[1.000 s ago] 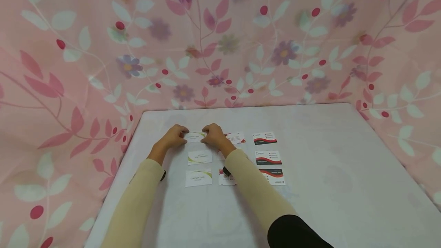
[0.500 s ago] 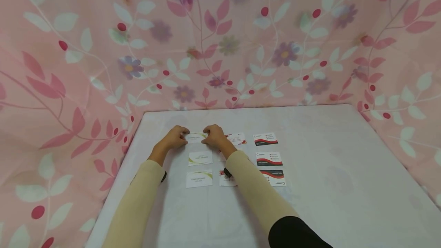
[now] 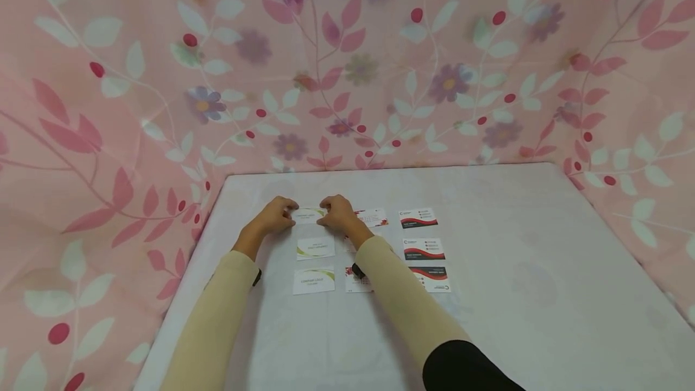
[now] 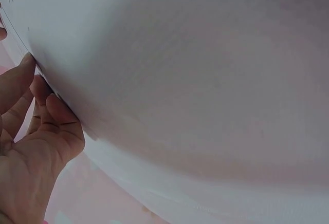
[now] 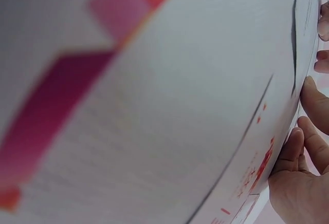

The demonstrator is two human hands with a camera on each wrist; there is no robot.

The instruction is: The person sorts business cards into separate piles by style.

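A white business card (image 3: 309,216) with a green curve lies flat in the back left of a grid of cards. My left hand (image 3: 275,215) holds its left edge between thumb and curled fingers. Opposite it, my right hand (image 3: 341,216) holds the right edge the same way. The left wrist view shows the left hand (image 4: 41,126) with fingertips down at the cloth. In the right wrist view the right hand (image 5: 303,157) has its thumb and fingertips low at the card. Two more green-curve cards, a middle card (image 3: 315,248) and a front card (image 3: 314,280), lie nearer me.
Right of these is a column of red-flowered cards, its back card (image 3: 371,218) showing and the others partly hidden by my right sleeve (image 3: 407,288). Farther right are several black-and-red cards (image 3: 424,249). A white cloth (image 3: 543,258) covers the table; a pink floral curtain (image 3: 347,77) surrounds it.
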